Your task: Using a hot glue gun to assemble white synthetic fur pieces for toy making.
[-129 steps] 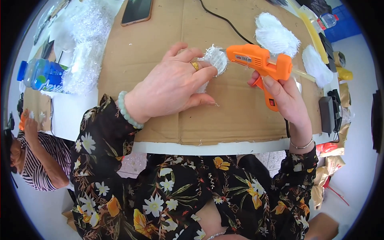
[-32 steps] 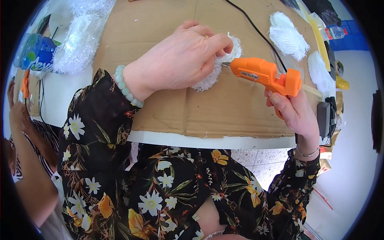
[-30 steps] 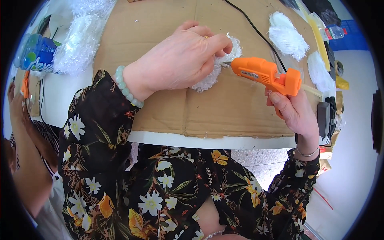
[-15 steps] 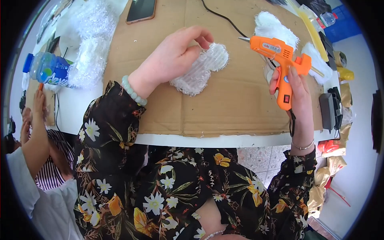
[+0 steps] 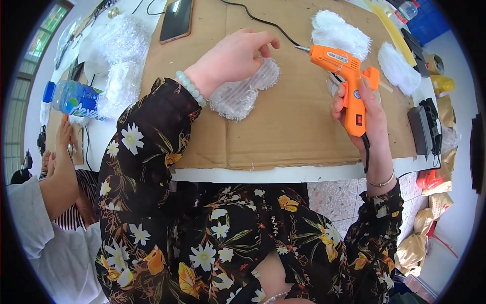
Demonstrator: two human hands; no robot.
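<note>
A white fuzzy two-lobed piece (image 5: 235,99) lies on the cardboard sheet (image 5: 298,147), its ribbed side facing up. Over its upper edge is my left hand (image 5: 235,55), palm down, with the fingers loosely bent and apart and a bead bracelet at the wrist. The hand hides part of the piece; whether the thumb touches it is unclear. To the right, my right hand (image 5: 373,114) grips an orange hot glue gun (image 5: 354,96) by its handle. The gun's metal nozzle points left, above the cardboard and apart from the piece. A clear glue stick protrudes from its rear.
More white fuzzy pieces lie at the back right (image 5: 341,35) and right (image 5: 398,68). A phone (image 5: 176,20) sits at the back left, beside a white fluffy heap (image 5: 121,63) and a blue-capped bottle (image 5: 76,99). A black cord (image 5: 263,21) crosses the cardboard. A co-worker's arm (image 5: 61,152) is at left.
My left hand has shifted slightly right over the fuzzy piece. The glue gun in my right hand has moved slightly left, relative to the cardboard little else differs; the whole view has tilted a bit.
</note>
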